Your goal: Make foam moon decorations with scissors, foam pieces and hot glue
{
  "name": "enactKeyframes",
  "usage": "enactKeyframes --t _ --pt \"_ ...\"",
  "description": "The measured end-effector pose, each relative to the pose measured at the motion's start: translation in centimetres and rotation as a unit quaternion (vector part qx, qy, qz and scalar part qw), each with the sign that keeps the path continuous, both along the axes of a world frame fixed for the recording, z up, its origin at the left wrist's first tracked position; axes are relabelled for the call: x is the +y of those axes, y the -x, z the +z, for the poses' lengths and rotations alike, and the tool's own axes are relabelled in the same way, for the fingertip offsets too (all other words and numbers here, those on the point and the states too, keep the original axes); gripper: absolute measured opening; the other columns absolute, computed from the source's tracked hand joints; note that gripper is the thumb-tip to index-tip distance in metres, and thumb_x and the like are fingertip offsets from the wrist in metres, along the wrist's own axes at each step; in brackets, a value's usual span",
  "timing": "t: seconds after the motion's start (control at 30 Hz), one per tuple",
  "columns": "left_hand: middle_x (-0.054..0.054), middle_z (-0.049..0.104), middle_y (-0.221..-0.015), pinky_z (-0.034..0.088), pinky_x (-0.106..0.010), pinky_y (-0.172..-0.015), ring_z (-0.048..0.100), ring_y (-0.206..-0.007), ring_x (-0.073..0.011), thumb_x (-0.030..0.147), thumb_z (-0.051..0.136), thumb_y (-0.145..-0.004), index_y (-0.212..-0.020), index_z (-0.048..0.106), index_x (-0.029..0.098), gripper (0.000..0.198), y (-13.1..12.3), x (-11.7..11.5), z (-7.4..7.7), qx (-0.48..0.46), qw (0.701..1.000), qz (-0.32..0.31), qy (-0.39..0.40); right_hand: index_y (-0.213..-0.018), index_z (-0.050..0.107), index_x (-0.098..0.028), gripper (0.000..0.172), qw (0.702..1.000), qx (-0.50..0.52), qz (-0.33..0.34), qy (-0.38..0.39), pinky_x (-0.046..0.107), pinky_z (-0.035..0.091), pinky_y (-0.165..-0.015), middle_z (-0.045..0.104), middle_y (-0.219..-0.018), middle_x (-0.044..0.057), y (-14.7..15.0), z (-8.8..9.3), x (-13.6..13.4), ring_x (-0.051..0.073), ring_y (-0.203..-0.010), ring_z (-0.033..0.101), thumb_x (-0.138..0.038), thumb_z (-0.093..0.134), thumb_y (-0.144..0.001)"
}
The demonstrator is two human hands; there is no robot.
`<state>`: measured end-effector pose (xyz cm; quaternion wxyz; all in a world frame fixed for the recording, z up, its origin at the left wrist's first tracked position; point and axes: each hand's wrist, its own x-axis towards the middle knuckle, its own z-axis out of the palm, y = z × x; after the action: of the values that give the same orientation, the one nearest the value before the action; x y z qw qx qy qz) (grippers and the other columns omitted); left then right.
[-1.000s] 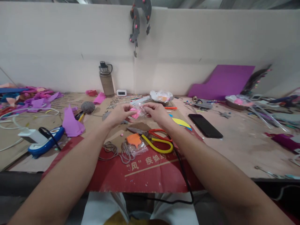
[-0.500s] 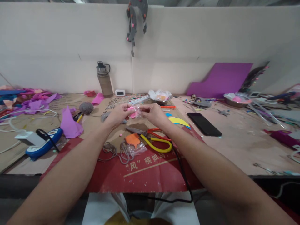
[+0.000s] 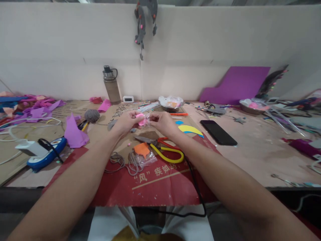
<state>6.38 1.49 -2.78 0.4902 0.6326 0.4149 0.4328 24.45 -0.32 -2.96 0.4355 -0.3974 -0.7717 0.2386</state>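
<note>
- The pink piece (image 3: 141, 119) sits between the two hands, raised over the table: bright, rounded and smooth-looking, its edge partly hidden by fingers.
- Thin clear plastic (image 3: 147, 121) clings to its right side, crinkled and shiny; how far it wraps around the pink is too small to tell.
- The left hand (image 3: 127, 122) is nearly closed, thumb and fingers pinching the pink piece from its left.
- The right hand (image 3: 162, 121) is curled, fingertips drawn together on the plastic.
- Below the hands, towards the body, lie scissors (image 3: 173, 161) with yellow and orange-red looped handles and metal blades, the right forearm covering part of them.
- Beside the scissors, an orange cutout (image 3: 141, 149), flat and matte with a pointed lower edge, lies on a glossy clear bag (image 3: 149, 160).
- Loose loops of thin grey cord (image 3: 117, 161) lie left of that bag, on red printed cardboard (image 3: 160, 195).
- Right of the right hand, a smooth yellow crescent (image 3: 192, 130) overlaps a blue one; farther right is a flat black phone (image 3: 218, 133).
- Left of the left hand are a fuzzy grey yarn ball (image 3: 92, 115) and a creased purple scrap (image 3: 75, 134).
- Beyond the hands, a round shiny bowl (image 3: 172, 108) holds crumpled clear plastic and orange bits.
</note>
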Motion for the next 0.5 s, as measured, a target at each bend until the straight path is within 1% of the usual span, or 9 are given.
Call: enactKeyframes --t 0.1,0.17,0.23,0.3,0.37,0.5 --pt "-0.001 0.063 -0.069 0.045 -0.022 -0.052 0.053 -0.055 -0.0089 0.038 0.075 -0.07 -0.076 0.063 0.019 0.023 0.2 0.3 -0.22 0.018 1.0 -0.005 -0.008 -0.078 0.072 -0.015 0.014 0.999 -0.035 -0.015 -0.025 0.022 0.037 -0.064 0.067 -0.071 -0.001 -0.19 0.07 -0.02 0.012 -0.066 0.054 -0.015 0.058 -0.075" --pt "-0.001 0.062 -0.066 0.04 -0.022 -0.048 0.051 -0.052 -0.0085 0.036 0.074 -0.072 -0.074 0.064 0.019 0.02 0.41 0.57 -0.37 0.026 0.999 -0.015 -0.017 -0.077 0.071 -0.015 0.015 0.998 -0.051 -0.023 -0.037 0.023 0.036 -0.064 0.066 -0.07 -0.001 -0.43 0.11 0.1 0.012 -0.066 0.053 -0.017 0.057 -0.078" --pt "-0.001 0.062 -0.064 0.037 -0.021 -0.046 0.05 -0.051 -0.008 0.033 0.073 -0.073 -0.073 0.064 0.019 0.017 0.62 0.76 -0.43 0.026 0.999 -0.03 -0.016 -0.075 0.07 -0.015 0.014 0.997 -0.053 -0.034 -0.043 0.023 0.035 -0.063 0.064 -0.068 -0.001 -0.65 0.13 0.22 0.012 -0.065 0.052 -0.02 0.058 -0.079" --pt "-0.001 0.061 -0.065 0.037 -0.02 -0.047 0.051 -0.052 -0.0074 0.029 0.074 -0.072 -0.073 0.064 0.019 0.014 0.76 0.79 -0.37 0.013 0.999 -0.041 -0.003 -0.073 0.069 -0.014 0.014 0.997 -0.046 -0.04 -0.041 0.023 0.034 -0.061 0.062 -0.066 -0.001 -0.78 0.11 0.32 0.012 -0.064 0.05 -0.021 0.058 -0.079" --pt "-0.001 0.061 -0.067 0.038 -0.019 -0.048 0.052 -0.054 -0.0071 0.026 0.076 -0.069 -0.074 0.064 0.018 0.015 0.8 0.65 -0.23 -0.003 0.999 -0.046 0.016 -0.074 0.07 -0.014 0.014 0.998 -0.041 -0.028 -0.033 0.022 0.035 -0.061 0.062 -0.067 -0.001 -0.8 0.05 0.38 0.012 -0.065 0.051 -0.021 0.059 -0.079" --pt "-0.001 0.061 -0.067 0.038 -0.02 -0.047 0.053 -0.055 -0.0078 0.025 0.078 -0.065 -0.074 0.063 0.017 0.019 0.55 0.15 0.08 -0.016 0.997 -0.052 0.047 -0.082 0.072 -0.016 0.015 0.999 -0.042 0.008 -0.025 0.023 0.037 -0.065 0.067 -0.076 0.0 -0.58 -0.19 0.33 0.012 -0.069 0.054 -0.026 0.062 -0.08"
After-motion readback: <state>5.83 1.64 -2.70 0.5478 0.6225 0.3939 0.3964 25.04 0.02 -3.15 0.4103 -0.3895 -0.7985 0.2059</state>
